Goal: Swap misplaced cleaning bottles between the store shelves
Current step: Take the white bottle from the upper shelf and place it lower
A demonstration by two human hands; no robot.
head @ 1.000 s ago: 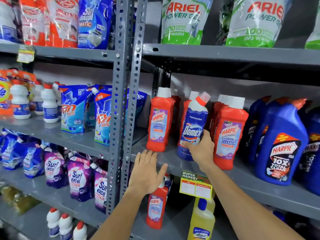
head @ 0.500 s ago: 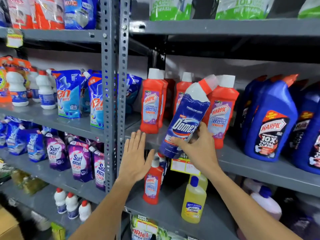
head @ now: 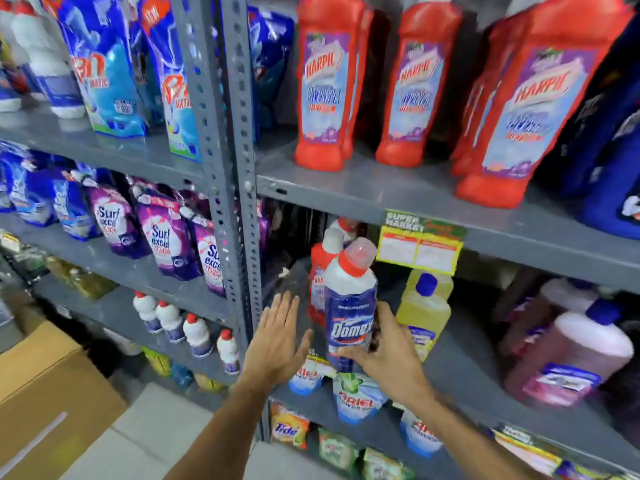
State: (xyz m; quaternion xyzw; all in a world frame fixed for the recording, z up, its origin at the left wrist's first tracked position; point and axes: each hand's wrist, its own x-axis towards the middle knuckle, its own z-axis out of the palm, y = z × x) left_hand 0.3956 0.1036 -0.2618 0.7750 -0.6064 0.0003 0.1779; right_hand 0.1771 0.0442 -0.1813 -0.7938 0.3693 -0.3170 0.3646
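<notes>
My right hand (head: pixel 384 344) grips a blue Domex bottle (head: pixel 349 306) with a white shoulder and red cap, held upright in front of the lower shelf (head: pixel 460 372). Just behind it on that shelf stands a red Harpic bottle (head: pixel 317 271), partly hidden by the Domex. My left hand (head: pixel 278 336) is open, fingers spread, just left of the Domex and not touching it. On the shelf above (head: pixel 381 188) stand red Harpic bathroom cleaner bottles (head: pixel 327 81).
A yellow bottle (head: pixel 424 306) and a pink bottle (head: pixel 571 355) share the lower shelf. A grey upright post (head: pixel 228 168) divides the bays. Detergent pouches (head: pixel 162 237) fill the left shelves. A price tag (head: pixel 420 245) hangs from the upper shelf edge. A cardboard box (head: pixel 48 393) sits at lower left.
My right hand has lifted the Domex bottle off the upper shelf from among the red Harpic bottles and brought it down to the lower shelf. My left hand dropped along with it.
</notes>
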